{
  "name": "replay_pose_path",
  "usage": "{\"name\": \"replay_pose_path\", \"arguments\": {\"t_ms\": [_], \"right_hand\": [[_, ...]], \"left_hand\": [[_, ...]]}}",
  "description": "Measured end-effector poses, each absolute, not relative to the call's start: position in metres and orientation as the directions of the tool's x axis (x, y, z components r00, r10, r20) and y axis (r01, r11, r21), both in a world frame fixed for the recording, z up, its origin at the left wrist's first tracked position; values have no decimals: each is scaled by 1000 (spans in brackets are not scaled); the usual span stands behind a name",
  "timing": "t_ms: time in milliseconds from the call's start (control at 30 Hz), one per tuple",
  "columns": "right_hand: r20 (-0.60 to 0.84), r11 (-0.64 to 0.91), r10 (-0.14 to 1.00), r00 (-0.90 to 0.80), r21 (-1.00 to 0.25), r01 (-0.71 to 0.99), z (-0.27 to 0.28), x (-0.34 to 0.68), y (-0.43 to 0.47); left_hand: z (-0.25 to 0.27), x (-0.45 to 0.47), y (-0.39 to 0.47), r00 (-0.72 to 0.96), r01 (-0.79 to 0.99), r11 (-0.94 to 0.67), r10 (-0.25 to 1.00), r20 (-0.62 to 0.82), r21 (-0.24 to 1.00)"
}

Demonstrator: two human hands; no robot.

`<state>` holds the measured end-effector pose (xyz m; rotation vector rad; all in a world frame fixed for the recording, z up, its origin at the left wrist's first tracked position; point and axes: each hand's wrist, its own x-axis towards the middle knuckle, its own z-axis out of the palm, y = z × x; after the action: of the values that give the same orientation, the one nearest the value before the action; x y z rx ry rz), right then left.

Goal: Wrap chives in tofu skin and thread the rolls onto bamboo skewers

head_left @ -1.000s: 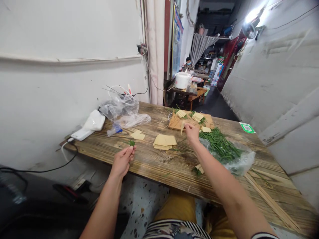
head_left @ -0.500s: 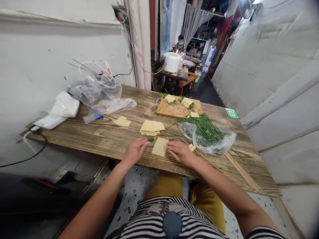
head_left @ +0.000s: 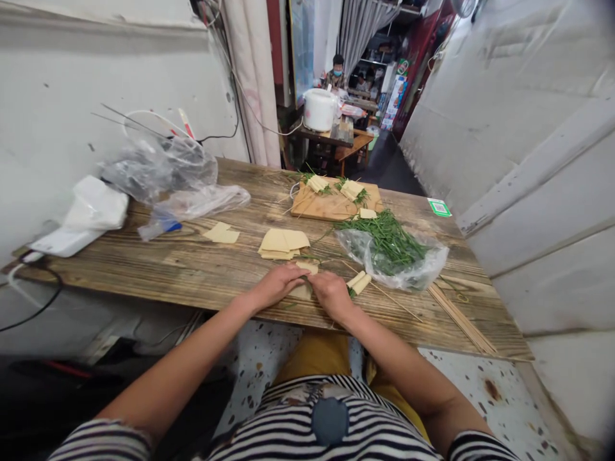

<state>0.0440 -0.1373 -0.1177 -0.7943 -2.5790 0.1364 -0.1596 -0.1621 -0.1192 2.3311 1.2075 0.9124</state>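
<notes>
A pale yellow tofu skin sheet (head_left: pixel 302 292) lies on the wooden table in front of me, partly covered by my hands. My left hand (head_left: pixel 281 286) pinches a small bunch of green chives (head_left: pixel 304 278) over the sheet. My right hand (head_left: pixel 331 294) is closed at the other end of the bunch, its fingertips mostly hidden. Just right of it are tofu skin rolls (head_left: pixel 361 283) with greens poking out. Behind my hands sits a stack of tofu skin sheets (head_left: pixel 283 241). More chives (head_left: pixel 391 240) lie on an open plastic bag (head_left: pixel 418 275).
A cutting board (head_left: pixel 312 206) at the back carries skewered rolls (head_left: pixel 352 190). Thin wooden skewers (head_left: pixel 461 320) lie at right. Loose sheets (head_left: pixel 221 233), plastic bags (head_left: pixel 192 203) and a white device (head_left: pixel 79 218) are at left. A masked person (head_left: pixel 335 77) sits beyond a white cooker (head_left: pixel 319 110).
My left hand has moved right with the chives, onto the sheet. My right hand has closed in from the right edge, so the hands now nearly meet. The view has shifted slightly.
</notes>
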Motion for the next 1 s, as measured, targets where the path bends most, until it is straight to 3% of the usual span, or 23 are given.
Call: {"name": "replay_pose_path", "arguments": {"t_ms": [233, 367, 500, 700, 1000], "right_hand": [[431, 866, 494, -755, -163, 474, -118, 39, -142], [362, 883, 451, -816, -48, 467, -118, 38, -145], [228, 886, 439, -869, 53, 462, -111, 37, -150], [100, 904, 413, -905, 77, 421, -93, 38, -159], [46, 919, 385, -922, 80, 387, -93, 33, -159]], "left_hand": [[-122, -172, -167, 306, 508, -638, 762, 570, 579], [-126, -178, -162, 429, 470, -733, 677, 598, 493], [-129, -184, -158, 575, 507, -784, 618, 536, 358], [-113, -192, -172, 680, 601, -775, 624, 385, 193], [-101, -192, -170, 748, 569, -796, 605, 273, 207]]}}
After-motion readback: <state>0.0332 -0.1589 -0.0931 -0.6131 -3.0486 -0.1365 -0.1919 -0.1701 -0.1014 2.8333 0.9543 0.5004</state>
